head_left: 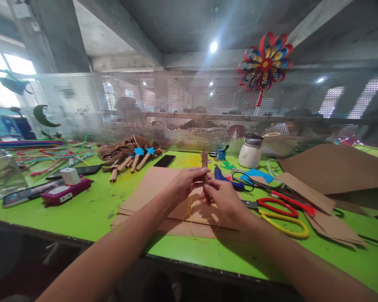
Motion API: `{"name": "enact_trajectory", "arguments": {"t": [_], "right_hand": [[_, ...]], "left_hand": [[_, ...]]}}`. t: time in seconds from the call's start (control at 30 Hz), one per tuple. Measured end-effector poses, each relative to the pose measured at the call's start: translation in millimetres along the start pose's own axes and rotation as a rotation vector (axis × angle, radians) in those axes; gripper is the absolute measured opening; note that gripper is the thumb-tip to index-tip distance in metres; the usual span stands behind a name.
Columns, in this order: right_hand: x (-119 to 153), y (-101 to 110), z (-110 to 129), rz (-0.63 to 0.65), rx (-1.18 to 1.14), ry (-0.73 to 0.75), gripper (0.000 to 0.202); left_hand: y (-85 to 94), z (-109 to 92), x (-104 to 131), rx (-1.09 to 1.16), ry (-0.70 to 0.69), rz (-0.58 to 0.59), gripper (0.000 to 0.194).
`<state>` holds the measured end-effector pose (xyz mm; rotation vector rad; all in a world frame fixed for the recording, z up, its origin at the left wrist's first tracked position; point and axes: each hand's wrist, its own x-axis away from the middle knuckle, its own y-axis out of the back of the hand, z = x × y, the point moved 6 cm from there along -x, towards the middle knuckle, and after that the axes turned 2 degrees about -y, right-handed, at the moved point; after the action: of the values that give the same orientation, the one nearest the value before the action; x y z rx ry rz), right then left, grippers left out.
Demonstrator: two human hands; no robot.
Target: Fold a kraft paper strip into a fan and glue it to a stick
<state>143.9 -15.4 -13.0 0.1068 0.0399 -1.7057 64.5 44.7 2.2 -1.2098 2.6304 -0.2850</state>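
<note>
Over a stack of brown paper sheets (157, 180), my left hand (187, 182) pinches a small folded strip of brown paper (204, 157), which stands upright above the fingers. My right hand (222, 196) is closed just below and to the right, its fingertips on a thin yellow string (190, 218). The string hangs in loose loops beneath both hands, down over the paper. Fingers hide the strip's lower end, so I cannot tell how the string runs around it. Just beyond my right hand lies a blue glue gun (228, 179).
Right of my hands lie scissors (283, 226) with red and yellow handles, brown paper pieces (308, 193) and a white jar (250, 154). At the back left are paper rolls with blue flowers (138, 157) and a black phone (164, 161). A purple box (66, 193) sits left.
</note>
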Motion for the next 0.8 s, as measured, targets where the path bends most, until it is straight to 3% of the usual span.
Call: {"name": "enact_trajectory", "arguments": {"t": [0.47,0.8], "right_hand": [[3.3,-1.4,2.7,-0.003,0.048,-0.050,0.010],[-2.3,-2.5,-7.3,0.006,0.124,-0.027,0.010]], "left_hand": [[5.8,4.2,-4.8,0.029,-0.022,0.015,0.021],[-1.1,0.1,1.1,0.039,0.007,-0.080,0.006]]}}
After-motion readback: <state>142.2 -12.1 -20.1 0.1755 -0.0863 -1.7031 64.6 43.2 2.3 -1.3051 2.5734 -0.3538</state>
